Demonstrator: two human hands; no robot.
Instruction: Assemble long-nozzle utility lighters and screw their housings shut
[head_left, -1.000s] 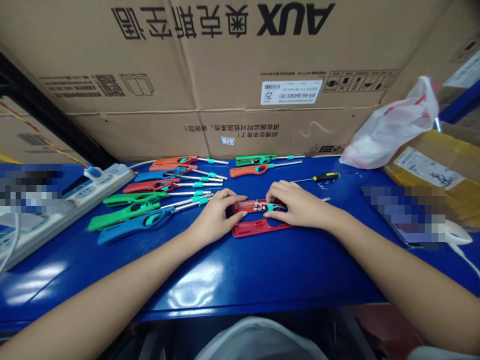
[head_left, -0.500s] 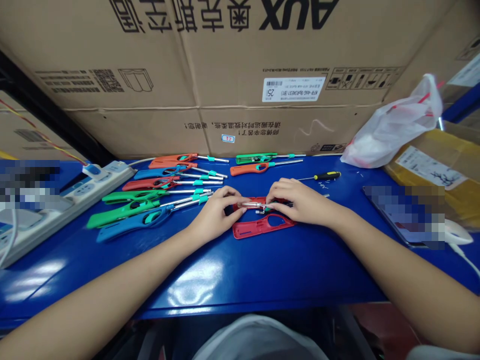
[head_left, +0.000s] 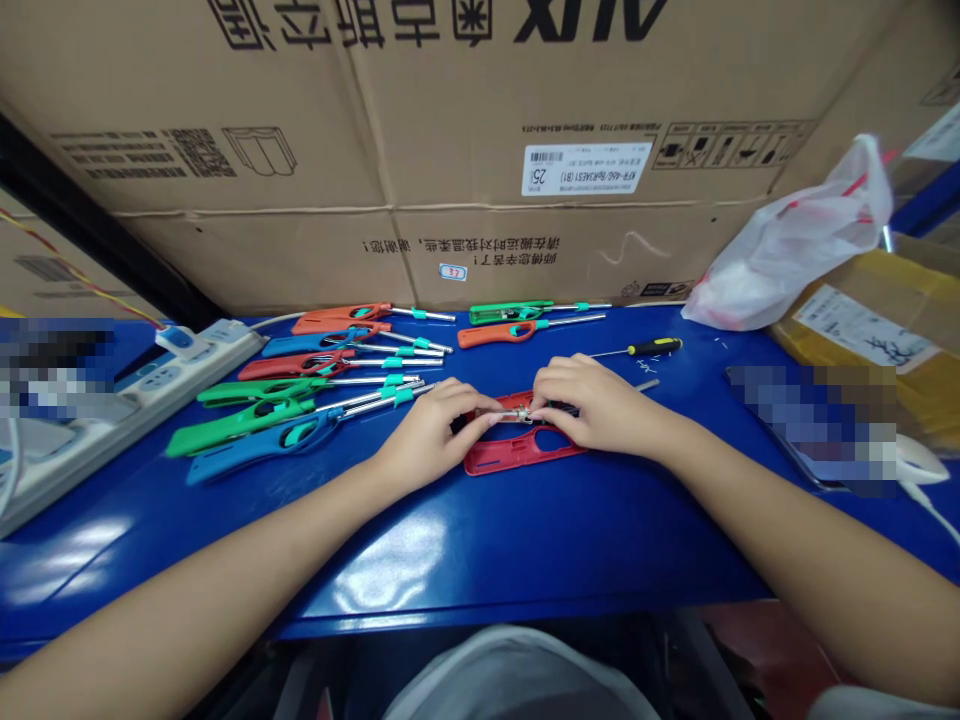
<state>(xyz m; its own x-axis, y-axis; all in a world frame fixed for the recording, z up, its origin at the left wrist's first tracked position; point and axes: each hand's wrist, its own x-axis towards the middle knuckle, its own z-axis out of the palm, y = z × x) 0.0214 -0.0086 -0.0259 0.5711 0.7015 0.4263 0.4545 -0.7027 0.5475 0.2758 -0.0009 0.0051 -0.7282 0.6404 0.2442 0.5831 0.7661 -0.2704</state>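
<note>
A red lighter shell (head_left: 517,452) lies open on the blue table (head_left: 480,540) between my hands. My left hand (head_left: 431,432) grips its left end, thumb and fingers curled over a small clear and metal inner part (head_left: 517,413). My right hand (head_left: 592,402) pinches that same part from the right, fingers closed over the shell's upper edge. The part's right end is hidden under my fingers.
Several long-nosed lighters (head_left: 300,385) in red, green, blue and orange lie in a row at left, two more (head_left: 525,322) behind. A yellow-handled screwdriver (head_left: 645,348) lies at right. A white power strip (head_left: 127,400), a plastic bag (head_left: 795,245) and cardboard boxes (head_left: 450,150) border the table.
The clear inner part has been lifted slightly and my two hands' fingertips have come closer together on it. The red shell has barely shifted.
</note>
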